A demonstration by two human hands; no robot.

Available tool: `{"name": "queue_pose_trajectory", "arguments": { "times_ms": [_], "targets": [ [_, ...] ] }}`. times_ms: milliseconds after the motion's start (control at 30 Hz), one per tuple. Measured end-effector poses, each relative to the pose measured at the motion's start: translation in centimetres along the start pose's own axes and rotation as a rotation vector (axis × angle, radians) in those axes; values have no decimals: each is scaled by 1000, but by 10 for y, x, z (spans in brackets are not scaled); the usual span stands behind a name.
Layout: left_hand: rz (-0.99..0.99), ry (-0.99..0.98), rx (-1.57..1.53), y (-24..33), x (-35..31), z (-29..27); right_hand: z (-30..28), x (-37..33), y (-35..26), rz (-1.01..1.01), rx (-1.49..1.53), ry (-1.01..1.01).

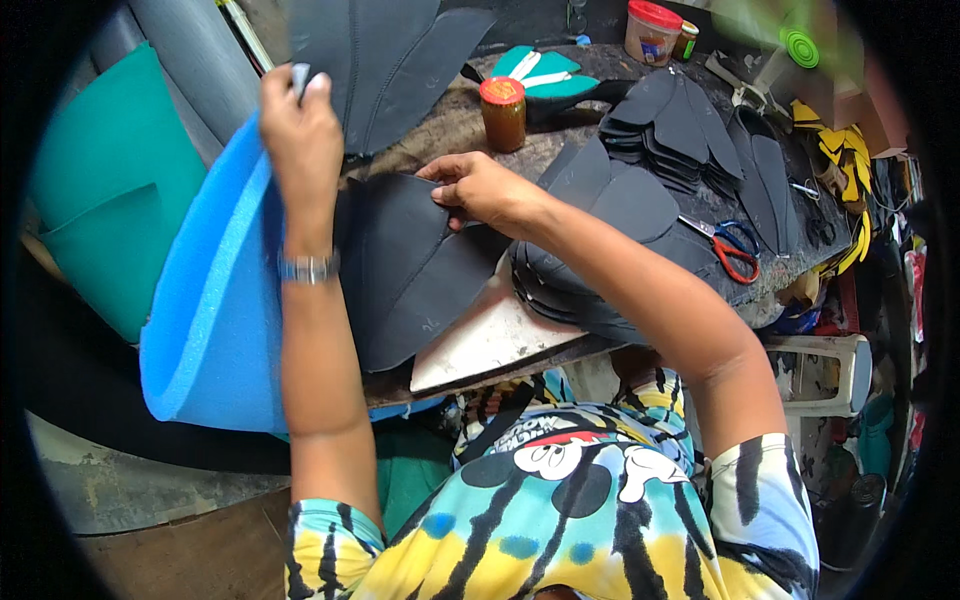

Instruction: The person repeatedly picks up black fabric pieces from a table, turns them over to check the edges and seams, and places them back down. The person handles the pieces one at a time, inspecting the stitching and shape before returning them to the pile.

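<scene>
L hand: upper left of frame, closed in a pinch on the top corner of a dark foam piece; a watch on the wrist.
R hand: centre of frame, fingers narrow, pinching the upper edge of the black cut piece.
Black cut piece: centre-left, lying flat on the worktable, just beside the blue foam sheet; it looks like 2 fan-shaped panels overlapping, but I cannot tell for sure.
Handling (my judgement): thin, light, soft and bendy, prob. rubbery foam, not fragile, not slippery; it will flop if lifted by 1 corner. Better to take it by the edge w/ 2 hands, or pinch near the narrow tip.
Blue foam sheet: 1, thick, curled, left side of frame, hanging over the table edge.
Stacks of black pieces: about 3 piles, centre to upper right; no. of pieces per pile too many to count.
Scissors: 1 pair, red & blue handles, right of centre.
Jars: 2 w/ red lids, brown jar upper centre, pale jar at top.
Green foam: far left, 2 folded layers approx.
</scene>
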State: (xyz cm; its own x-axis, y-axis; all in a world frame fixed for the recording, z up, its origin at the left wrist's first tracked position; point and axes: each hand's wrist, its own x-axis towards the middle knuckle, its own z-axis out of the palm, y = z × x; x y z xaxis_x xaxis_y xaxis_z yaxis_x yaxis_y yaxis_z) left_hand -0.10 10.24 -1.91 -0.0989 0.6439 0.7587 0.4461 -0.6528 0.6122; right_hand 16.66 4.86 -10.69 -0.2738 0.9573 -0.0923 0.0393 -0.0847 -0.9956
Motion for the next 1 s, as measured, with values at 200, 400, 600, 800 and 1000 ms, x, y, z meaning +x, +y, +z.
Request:
{"name": "queue_pose_trajectory", "arguments": {
  "times_ms": [200, 400, 600, 800, 1000],
  "targets": [
    [-402, 181, -580, 84, -74, -54, -3, 14, -27, -480, -217, 218],
    [-731, -119, -862, 93, -139, -75, -47, -43, -70, -156, 746, -382],
    [-709, -201, -935, 93, -148, -81, -45, -86, -87, -159, 149, -205],
    [-782, -495, -801, 85, -123, -76, -25, -114, -84, -209, -9, -190],
    [-892, -526, -1112, 44, -149, -58, -11, -131, -80, -173, 598, -372]
  ]
}}
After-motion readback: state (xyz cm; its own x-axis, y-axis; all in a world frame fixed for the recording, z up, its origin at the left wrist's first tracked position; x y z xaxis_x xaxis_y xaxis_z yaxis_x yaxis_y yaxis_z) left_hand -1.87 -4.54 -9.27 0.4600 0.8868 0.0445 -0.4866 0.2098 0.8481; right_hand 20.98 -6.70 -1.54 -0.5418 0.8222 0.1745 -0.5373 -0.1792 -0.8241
